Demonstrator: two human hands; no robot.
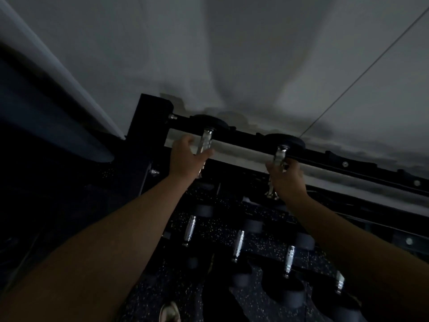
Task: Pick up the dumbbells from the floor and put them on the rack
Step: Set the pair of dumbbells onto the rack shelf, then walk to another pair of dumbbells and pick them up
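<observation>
1. My left hand cupped one dumbbell's chrome handle, fingers loose around it.
2. My right hand clamped the second dumbbell.
3. Both sat on the black rack's top rail.

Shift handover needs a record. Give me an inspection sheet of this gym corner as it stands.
Surface: dark speckled floor, dimly lit.
Job's things: two dumbbells on the rack's top rails, left dumbbell, right dumbbell; four floor dumbbells in a row below.
Clutter: nothing seen.
Hands: left hand loosely around the left handle, fingers open; right hand wrapped on the right handle.
Cables: thin line running up the wall.
Surroundings: pale wall, black rack upright.
</observation>
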